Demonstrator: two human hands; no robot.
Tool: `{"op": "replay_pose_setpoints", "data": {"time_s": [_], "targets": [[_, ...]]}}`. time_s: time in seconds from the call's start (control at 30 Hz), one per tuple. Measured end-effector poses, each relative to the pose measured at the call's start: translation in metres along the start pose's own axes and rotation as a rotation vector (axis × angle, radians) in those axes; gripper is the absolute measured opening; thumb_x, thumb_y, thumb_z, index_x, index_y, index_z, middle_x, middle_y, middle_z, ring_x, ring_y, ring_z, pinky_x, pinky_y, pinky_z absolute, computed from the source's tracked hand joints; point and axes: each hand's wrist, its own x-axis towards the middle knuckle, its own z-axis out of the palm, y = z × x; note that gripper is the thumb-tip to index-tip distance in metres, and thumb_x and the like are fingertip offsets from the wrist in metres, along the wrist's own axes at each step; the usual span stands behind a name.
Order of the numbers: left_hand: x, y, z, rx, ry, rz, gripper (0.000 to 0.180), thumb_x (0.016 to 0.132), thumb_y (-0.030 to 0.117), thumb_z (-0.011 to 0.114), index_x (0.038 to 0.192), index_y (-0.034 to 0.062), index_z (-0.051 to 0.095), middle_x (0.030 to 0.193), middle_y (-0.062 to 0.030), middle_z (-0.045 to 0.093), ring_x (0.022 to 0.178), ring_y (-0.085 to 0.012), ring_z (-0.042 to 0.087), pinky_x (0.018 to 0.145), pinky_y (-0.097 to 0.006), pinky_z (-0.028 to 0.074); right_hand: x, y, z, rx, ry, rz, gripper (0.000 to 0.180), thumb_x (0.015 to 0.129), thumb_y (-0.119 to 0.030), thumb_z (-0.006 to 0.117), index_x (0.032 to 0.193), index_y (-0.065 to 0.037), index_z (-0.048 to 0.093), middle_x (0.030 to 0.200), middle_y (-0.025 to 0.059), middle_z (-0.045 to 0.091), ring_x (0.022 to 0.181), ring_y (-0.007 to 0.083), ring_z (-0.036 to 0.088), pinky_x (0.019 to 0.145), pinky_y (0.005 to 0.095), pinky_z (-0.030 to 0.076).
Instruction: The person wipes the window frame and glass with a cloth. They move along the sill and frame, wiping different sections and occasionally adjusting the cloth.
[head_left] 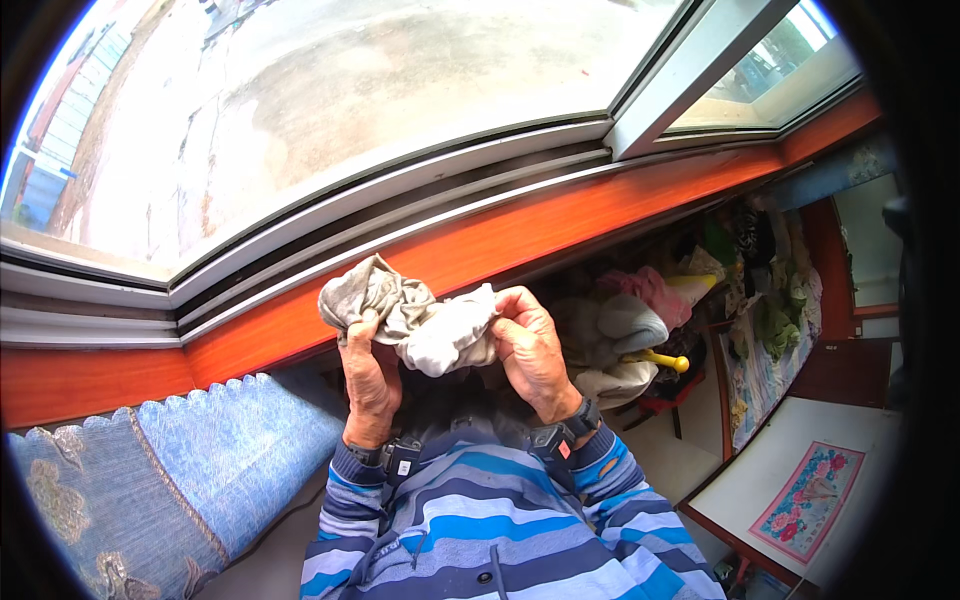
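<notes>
Both hands hold one crumpled grey cloth (pixel 412 325) up in front of the orange-red wooden window sill (pixel 560 215), just above the middle of the view. The left hand (pixel 368 372) grips the cloth's left end, its grip closed on the bunched fabric, with the thumb lying over the folds. The right hand (pixel 530 350) has its grip pinched on the cloth's right end, fingers curled over the edge. A dark band sits on each wrist above striped blue and grey sleeves (pixel 500 530). At 8 o'clock from the hands lies a blue patterned cushion (pixel 170 470). At 3 o'clock sits a pile of clothes (pixel 640 330) with a yellow handle (pixel 660 358) sticking out. At 4 o'clock is a white board with a flowered picture (pixel 810 495). Above the sill run the white window frames (pixel 400 190).
</notes>
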Motion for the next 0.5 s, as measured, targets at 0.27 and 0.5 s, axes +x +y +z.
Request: {"op": "replay_pose_setpoints", "data": {"time_s": [0.27, 0.5], "targets": [[0.005, 0.033, -0.009, -0.077, 0.099, 0.063, 0.054, 0.102, 0.028, 0.063, 0.151, 0.0056, 0.054, 0.143, -0.0105, 0.067, 0.130, -0.0266, 0.066, 0.112, -0.045, 0.053, 0.045, -0.078, -0.044, 0.192, 0.168, -0.178, 0.024, 0.104, 0.007, 0.052, 0.121, -0.007, 0.061, 0.114, 0.0109, 0.071, 0.104, 0.0229, 0.073, 0.094, 0.0391, 0.063], [0.016, 0.036, -0.020, -0.025, 0.085, 0.072, 0.051, 0.102, 0.023, 0.064, 0.149, 0.0029, 0.056, 0.144, -0.0106, 0.066, 0.128, -0.0257, 0.067, 0.115, -0.042, 0.051, 0.109, -0.174, -0.128, 0.153, 0.277, -0.347, 0.023, 0.103, 0.006, 0.054, 0.121, -0.008, 0.062, 0.114, 0.0115, 0.071, 0.102, 0.0264, 0.073, 0.091, 0.0416, 0.064]]}}
